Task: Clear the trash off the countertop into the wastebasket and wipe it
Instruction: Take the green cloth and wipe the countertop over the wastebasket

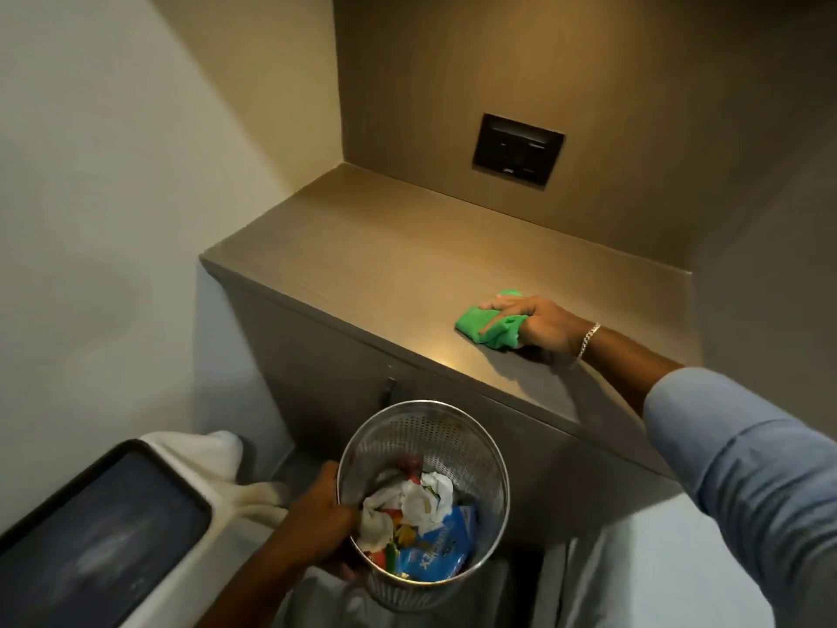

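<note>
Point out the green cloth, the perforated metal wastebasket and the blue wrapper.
green cloth [475, 324], head view, bare front fold.
perforated metal wastebasket [435, 428], head view, inner far wall.
blue wrapper [441, 548], head view, printed face.

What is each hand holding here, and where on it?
Right hand presses the bunched green cloth from above; left hand grips the metal wastebasket by its rim.

One view only, worn on the head, wide-angle, edges bowed. It looks forward and steeply down from above, close in. Tabletop [362, 265] runs across centre toward 1 o'clock, wall socket plate [518, 149] behind it at 12. Wastebasket [453, 428] sits nearest the lens at 6, seen straight into its mouth. Both forearms enter from the bottom edge.
</note>
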